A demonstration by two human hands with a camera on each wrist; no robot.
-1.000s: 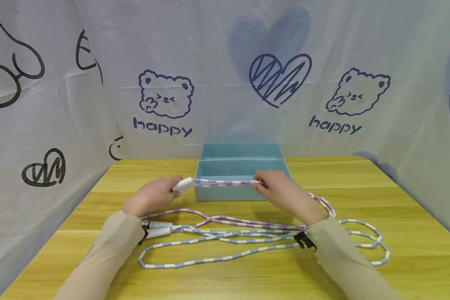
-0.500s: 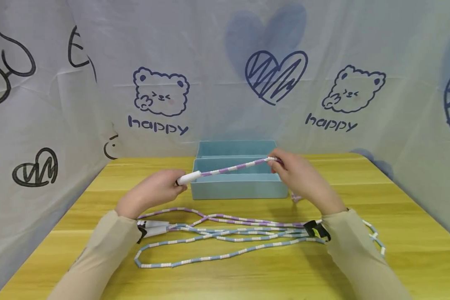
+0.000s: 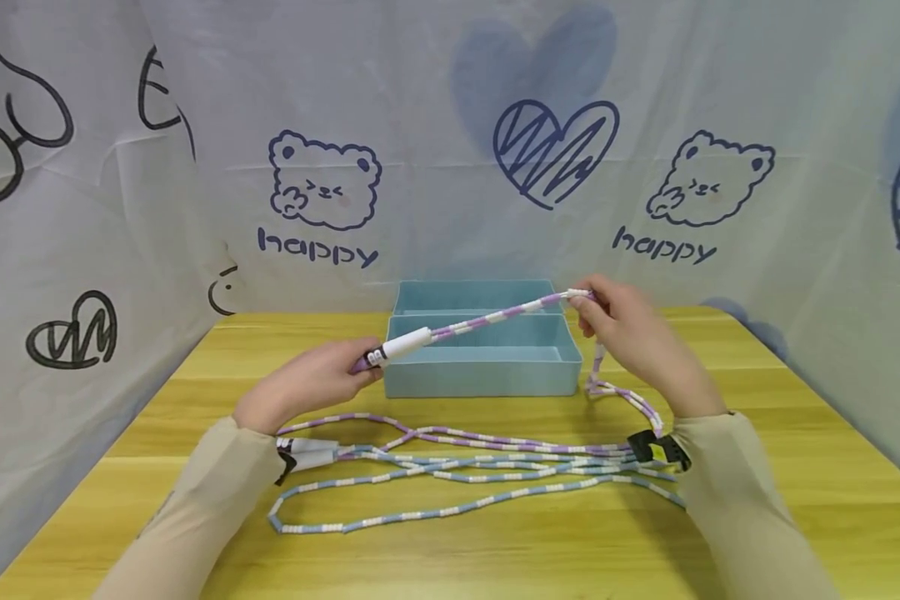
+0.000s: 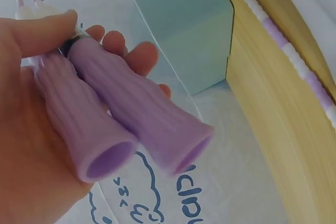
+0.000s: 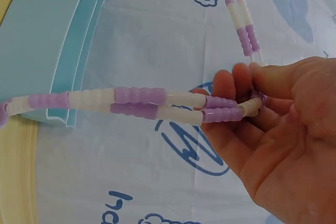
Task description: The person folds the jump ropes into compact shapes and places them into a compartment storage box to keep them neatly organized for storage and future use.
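In the left wrist view my left hand [image 3: 311,379] grips both purple handles [image 4: 121,87] of a beaded jump rope, side by side with their flared hollow ends outward. White sleeves [image 3: 407,343] join the handles to the purple-and-white beaded cord [image 3: 495,317]. That cord slants up, doubled, to my right hand [image 3: 633,337], which pinches it between thumb and fingers above the right end of the blue box. Past those fingers the beads [image 5: 223,114] hang down toward the table and trail right behind the right wrist.
Below the hands, a blue-and-white beaded jump rope [image 3: 420,518] lies in long loops on the wooden table [image 3: 450,571]. More purple-and-white cord [image 3: 495,442] and white handle sleeves [image 3: 311,457] lie beside it. A light blue open box [image 3: 480,379] stands at the back, before a printed cloth [image 3: 435,208].
My right hand has risen and moved right, drawing the doubled purple-and-white cord into an upward slant. The left hand has tilted the handles, and more of the white sleeves and black bands shows.
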